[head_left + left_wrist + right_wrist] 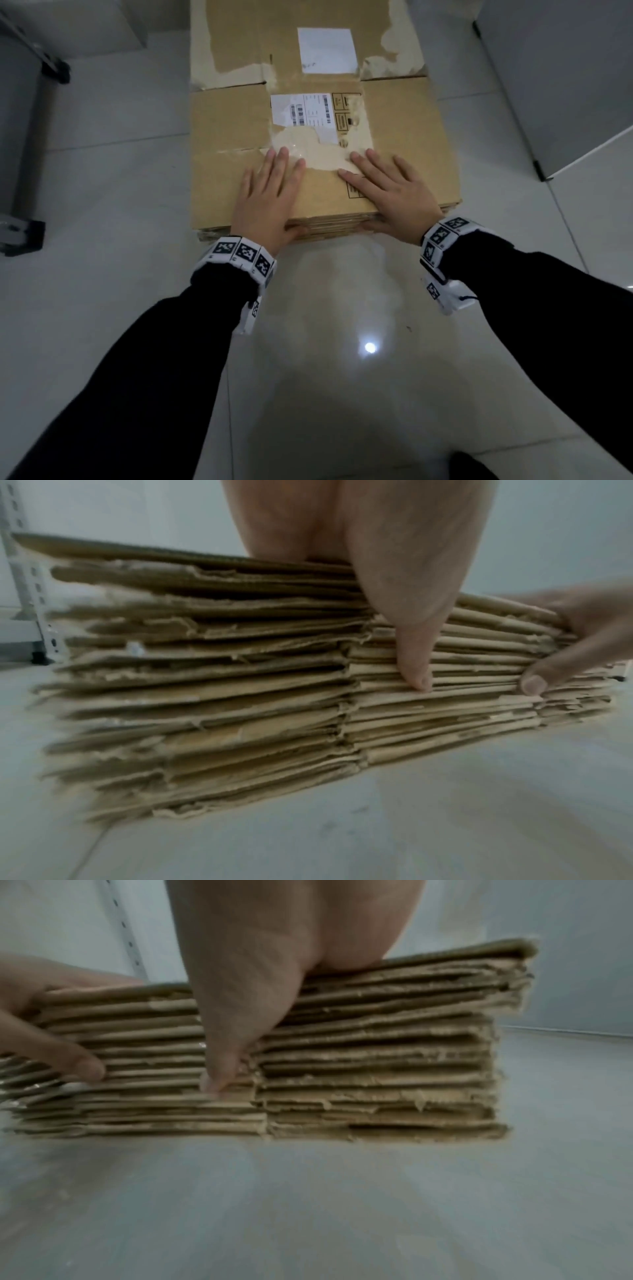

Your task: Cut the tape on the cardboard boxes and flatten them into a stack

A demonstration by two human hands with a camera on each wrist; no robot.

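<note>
1. I see the tall stack of flattened brown cardboard boxes lying on the pale glossy tiled floor, its near edge toward me. My left hand and right hand both lie flat on the top sheet, fingers straight. Each thumb hangs over the near edge and presses into the layers. Neither hand closes around anything.
2. The biggest risk, as I judge it, is the stack shearing. The wrist views show ragged, uneven layer edges, so a push from the top could slide the upper sheets off the lower ones.
3. The glossy floor could let the whole pile skate away from me if I lean forward rather than down.
4. The torn clear tape patch by my fingertips looks slick. Fingers could slip on it, or loose tape could catch and lift the top flap.
5. My thumbs sit between layers and could get pinched if the pile settles.
6. The stack's far end is cut off at the top of the head view.
7. No cutting tool or uncut box shows anywhere.
8. The white shipping label print is too small to read, and both wrist views are blurred.
</note>
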